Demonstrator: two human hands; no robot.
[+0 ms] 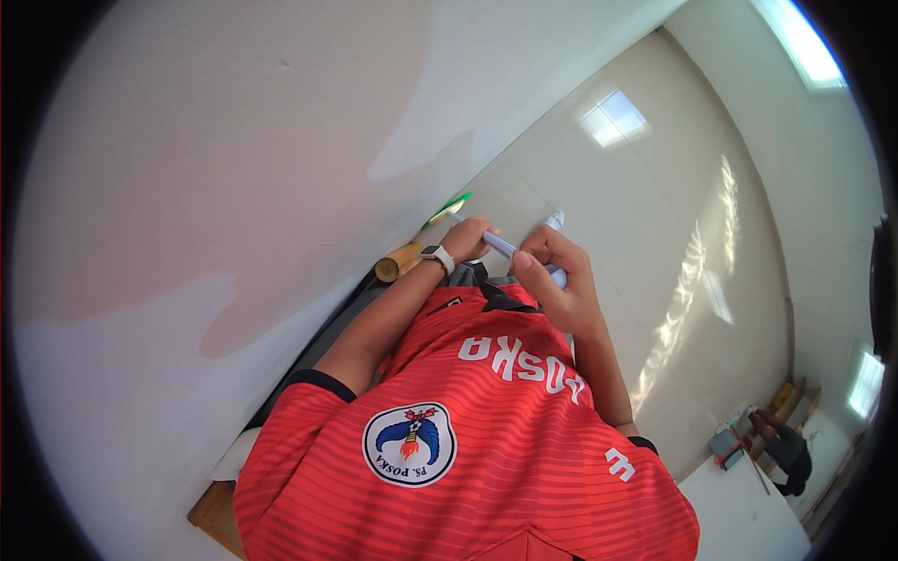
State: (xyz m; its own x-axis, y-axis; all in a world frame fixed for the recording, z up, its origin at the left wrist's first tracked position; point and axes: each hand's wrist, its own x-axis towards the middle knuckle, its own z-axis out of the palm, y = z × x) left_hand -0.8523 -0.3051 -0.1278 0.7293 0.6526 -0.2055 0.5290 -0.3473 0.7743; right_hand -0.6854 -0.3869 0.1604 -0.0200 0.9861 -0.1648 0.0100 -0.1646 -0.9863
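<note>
Hands meeting over a slim white-and-blue tube (524,257), seen from above against a red striped jersey (468,439). The left hand (468,238), with a pale wristwatch (438,256) on its wrist, is curled shut around the tube's near end, fingers folded together over it. The right hand (552,280) is clamped on the same tube further along, thumb and fingers pressed against its barrel, while the tube's rounded white tip (554,221) projects past the knuckles. The tube thus lies between both hands, held in the air in front of the chest, above the pale tiled floor (655,234). Just beside the left wrist lies a cardboard roll (398,263), and near it a small green object (449,208) rests at the foot of the white wall (234,168). A wooden edge (217,516) shows at the lower left. Well apart, at the lower right, stand brown wooden pieces (781,416) and a small grey container (723,441); their details are too small to tell
</note>
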